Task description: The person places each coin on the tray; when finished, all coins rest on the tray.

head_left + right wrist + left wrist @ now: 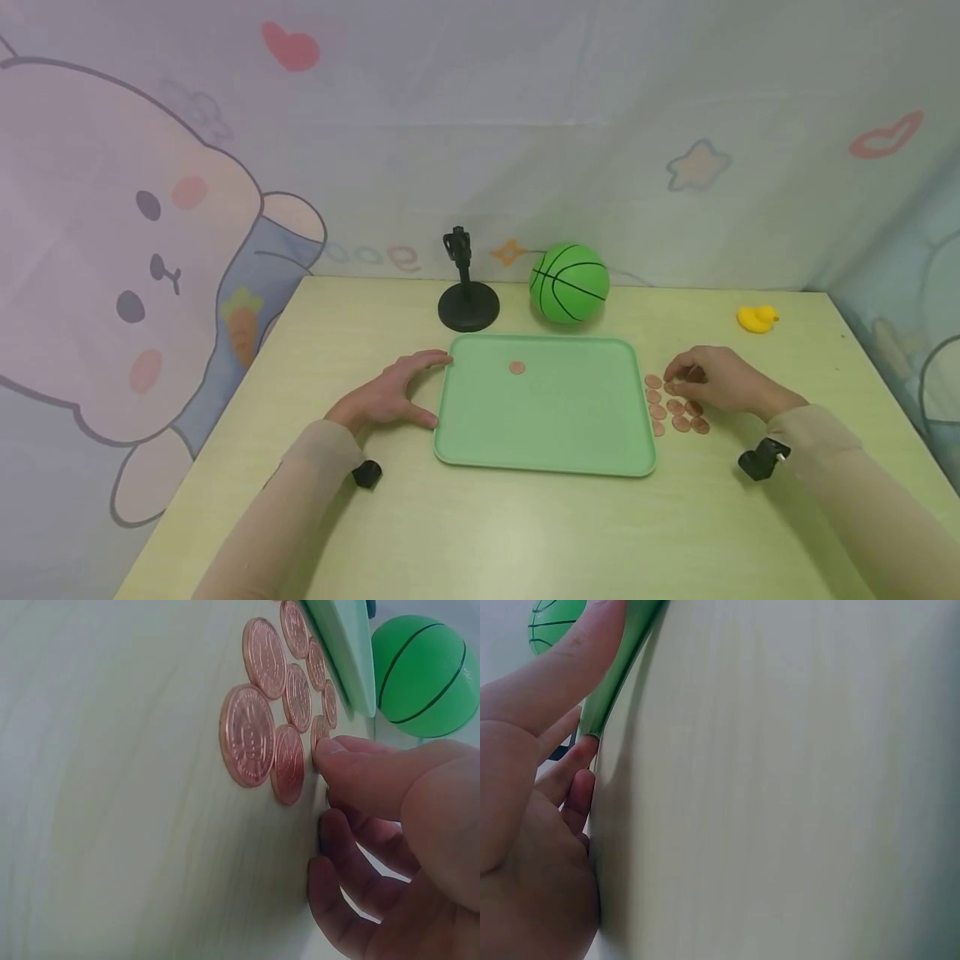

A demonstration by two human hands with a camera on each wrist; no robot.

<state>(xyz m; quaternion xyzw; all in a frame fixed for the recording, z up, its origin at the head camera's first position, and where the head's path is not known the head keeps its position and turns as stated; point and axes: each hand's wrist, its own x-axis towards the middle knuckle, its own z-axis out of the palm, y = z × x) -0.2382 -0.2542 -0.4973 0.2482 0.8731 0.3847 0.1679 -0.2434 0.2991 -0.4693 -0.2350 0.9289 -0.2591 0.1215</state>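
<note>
A light green tray [543, 417] lies on the table with one copper coin [517, 367] on it near the back. At its left edge my left hand [390, 390] is spread, thumb and fingertips touching the rim [604, 712]. My right hand [723, 382] is low over a group of copper coins [681, 423] just right of the tray. In the right wrist view, the thumb and index finger [352, 769] pinch at a coin [319, 729] at the group's edge. The other fingers curl down by the table, partly hiding coins in the head view.
Behind the tray stand a black mini stand [468, 307] with a round base and a green ball [570, 283] with black lines. A yellow rubber duck [756, 319] sits at the back right. A printed cloth [480, 150] hangs along the table's back edge.
</note>
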